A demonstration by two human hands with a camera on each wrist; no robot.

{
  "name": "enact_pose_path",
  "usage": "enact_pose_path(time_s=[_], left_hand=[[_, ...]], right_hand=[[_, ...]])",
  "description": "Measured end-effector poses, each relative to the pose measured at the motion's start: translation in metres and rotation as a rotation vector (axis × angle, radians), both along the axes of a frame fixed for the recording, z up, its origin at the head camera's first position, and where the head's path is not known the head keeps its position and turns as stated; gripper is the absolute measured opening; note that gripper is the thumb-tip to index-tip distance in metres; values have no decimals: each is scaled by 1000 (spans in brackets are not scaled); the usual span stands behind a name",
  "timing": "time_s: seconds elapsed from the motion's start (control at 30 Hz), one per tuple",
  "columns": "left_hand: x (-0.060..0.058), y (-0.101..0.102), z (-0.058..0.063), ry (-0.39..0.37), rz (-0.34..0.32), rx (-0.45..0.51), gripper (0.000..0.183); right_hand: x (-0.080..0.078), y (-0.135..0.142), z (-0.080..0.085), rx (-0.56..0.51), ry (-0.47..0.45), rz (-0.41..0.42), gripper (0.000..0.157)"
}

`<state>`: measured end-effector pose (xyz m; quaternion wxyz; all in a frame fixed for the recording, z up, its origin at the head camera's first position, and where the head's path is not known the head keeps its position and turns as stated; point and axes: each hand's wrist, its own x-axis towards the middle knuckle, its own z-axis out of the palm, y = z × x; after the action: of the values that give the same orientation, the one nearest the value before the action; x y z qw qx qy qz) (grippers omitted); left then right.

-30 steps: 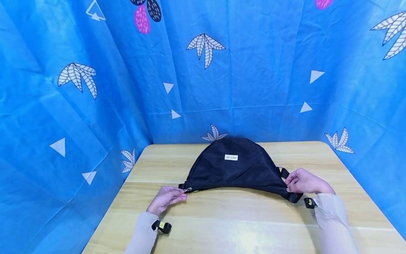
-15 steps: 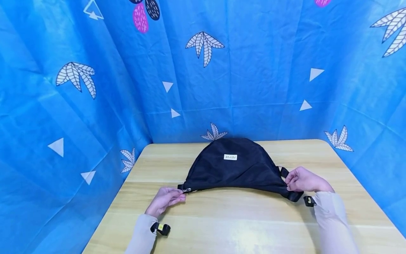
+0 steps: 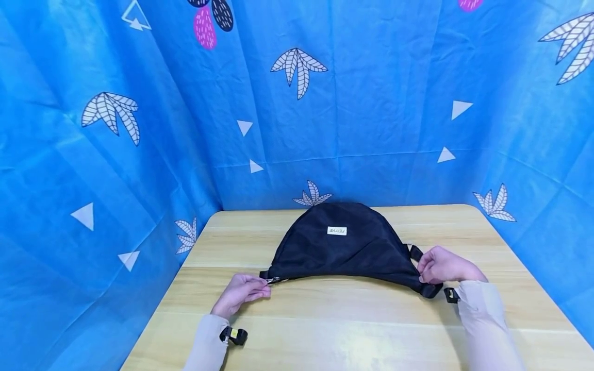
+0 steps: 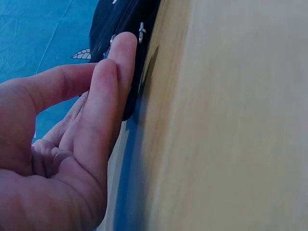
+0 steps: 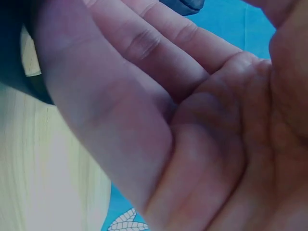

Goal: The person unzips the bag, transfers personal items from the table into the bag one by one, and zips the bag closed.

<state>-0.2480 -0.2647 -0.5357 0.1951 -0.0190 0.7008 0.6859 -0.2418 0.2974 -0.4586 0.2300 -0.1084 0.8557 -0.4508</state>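
Note:
A black crescent-shaped bag [image 3: 341, 252] lies at the far side of the table, its small white label [image 3: 336, 231] upside down from here. At the bag's left end, my left hand [image 3: 241, 293] pinches a metal zipper pull between thumb and fingers. The left wrist view shows these fingertips right at the zipper, with a second silver pull [image 4: 141, 32] beside them. My right hand [image 3: 447, 266] pinches the bag's right corner near its strap [image 3: 415, 252]. Up close in the right wrist view, curled fingers [image 5: 110, 110] hide most of what they grip.
The light wood table [image 3: 325, 319] has rounded far corners. A blue printed curtain [image 3: 371, 103] hangs behind it and along both sides. Each sleeved wrist wears a small black camera mount, the left one [image 3: 234, 336] close above the tabletop.

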Motion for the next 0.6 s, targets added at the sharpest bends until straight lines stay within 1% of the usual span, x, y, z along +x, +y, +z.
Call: enact_pose_path(time_s=[0.13,0.2,0.3,0.37,0.43,0.6], left_hand=[[0,3,2,19,-13,-46,30],[0,4,5,34,-34,-79,29],[2,3,12,59,-67,-145,28],[3,2,19,96,-70,-219,27],[4,0,29,164,-47,-321,26],[4,1,56,392,78,-627,24]], right_hand=[[1,2,1,4,-7,-13,18],[2,3,1,3,-13,-17,19],[4,4,2,2,-18,-20,20],[5,4,2,5,-17,-17,20],[5,3,3,10,-5,-10,20],[8,0,7,53,47,-4,21]])
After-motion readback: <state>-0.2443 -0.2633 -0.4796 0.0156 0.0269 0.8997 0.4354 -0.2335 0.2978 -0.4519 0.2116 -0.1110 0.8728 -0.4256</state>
